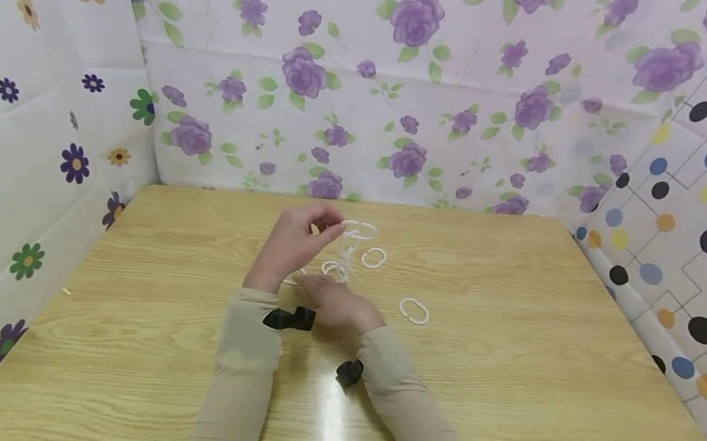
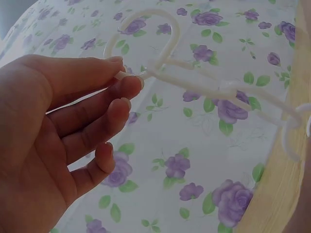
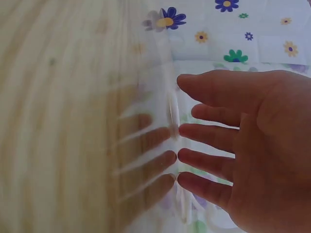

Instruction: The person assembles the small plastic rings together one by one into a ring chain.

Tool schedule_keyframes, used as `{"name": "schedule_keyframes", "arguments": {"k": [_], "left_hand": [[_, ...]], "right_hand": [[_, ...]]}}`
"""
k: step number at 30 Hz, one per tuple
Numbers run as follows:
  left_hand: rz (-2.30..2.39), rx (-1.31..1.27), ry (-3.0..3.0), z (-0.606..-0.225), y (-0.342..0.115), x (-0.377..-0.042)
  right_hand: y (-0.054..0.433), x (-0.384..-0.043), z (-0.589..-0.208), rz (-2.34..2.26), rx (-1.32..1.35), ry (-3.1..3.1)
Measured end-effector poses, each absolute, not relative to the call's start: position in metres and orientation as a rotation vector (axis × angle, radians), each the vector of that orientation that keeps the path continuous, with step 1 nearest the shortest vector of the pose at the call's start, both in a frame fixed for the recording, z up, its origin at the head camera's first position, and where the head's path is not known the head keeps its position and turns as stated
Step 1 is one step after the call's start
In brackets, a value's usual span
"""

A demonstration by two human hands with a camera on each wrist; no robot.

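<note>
In the head view my left hand (image 1: 292, 244) is raised over the table, pinching a white oval link (image 2: 176, 30) between thumb and index finger. From that link a chain of white plastic links (image 2: 192, 89) hangs down, its lower end by the tabletop. My right hand (image 1: 340, 306) lies low over the wood, crossing beneath the left one, with fingers straight and spread. Its fingertips reach a loose white link (image 1: 291, 283), largely hidden behind the hands; whether they touch it I cannot tell.
Two more loose links lie right of the chain, one nearer to it (image 1: 384, 255) and one farther off (image 1: 427, 317). The wooden table (image 1: 504, 377) is bounded by patterned cloth walls (image 1: 362, 129) at the back and sides. A small pale piece (image 1: 66, 291) lies at the left edge.
</note>
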State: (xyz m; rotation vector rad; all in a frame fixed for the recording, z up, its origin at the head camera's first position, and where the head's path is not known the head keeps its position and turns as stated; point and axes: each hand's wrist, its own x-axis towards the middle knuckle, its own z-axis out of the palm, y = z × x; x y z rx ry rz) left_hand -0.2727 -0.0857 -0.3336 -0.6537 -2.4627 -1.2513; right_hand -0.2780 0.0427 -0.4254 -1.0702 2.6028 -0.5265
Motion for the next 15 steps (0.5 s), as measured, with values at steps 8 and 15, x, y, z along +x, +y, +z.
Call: {"name": "schedule_keyframes", "arguments": {"k": [8, 15], "left_hand": [[-1.225, -0.675, -2.52, -0.335, -0.085, -0.274], [-1.211, -0.664, -2.559, -0.337, -0.085, -0.274]], "right_hand": [[0.052, -0.281, -0.422, -0.543, -1.048, 2.62], [0.059, -0.282, -0.422, -0.502, -1.131, 2.635]]}}
